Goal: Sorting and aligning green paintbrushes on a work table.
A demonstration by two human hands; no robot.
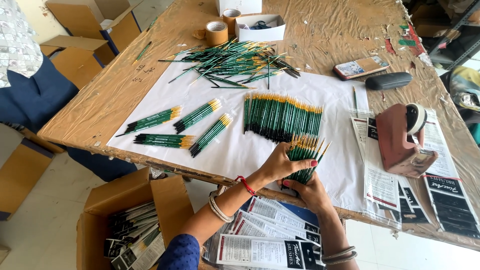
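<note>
In the head view, a bundle of paintbrushes (305, 157) is seen held between both hands at the near edge of the white paper sheet (240, 150), which is spread over the wooden table (100, 100). The left hand (285, 162) is laid over the bundle from the left, its fingers curled together around the green handles; the right hand (310, 192) is set beneath and closes on the lower ends, though how tightly its fingers are pressed cannot be told. The bundle's long axis is stood nearly upright, tilted a little to the right, with the yellow ferrules and fine tips fanned out above the fingers and the dark ends hidden in the palms. Both hands are touching it, the right one nearer the base. Just beyond, a neat row of brushes (282, 116) is laid side by side; four small bunches (180, 127) are placed to the left, and a loose heap (235, 62) is scattered farther back. A red tape dispenser (402, 140) is stood to the right, beside flat printed sleeves (382, 185). An open carton (127, 220) is seen below the table edge
</note>
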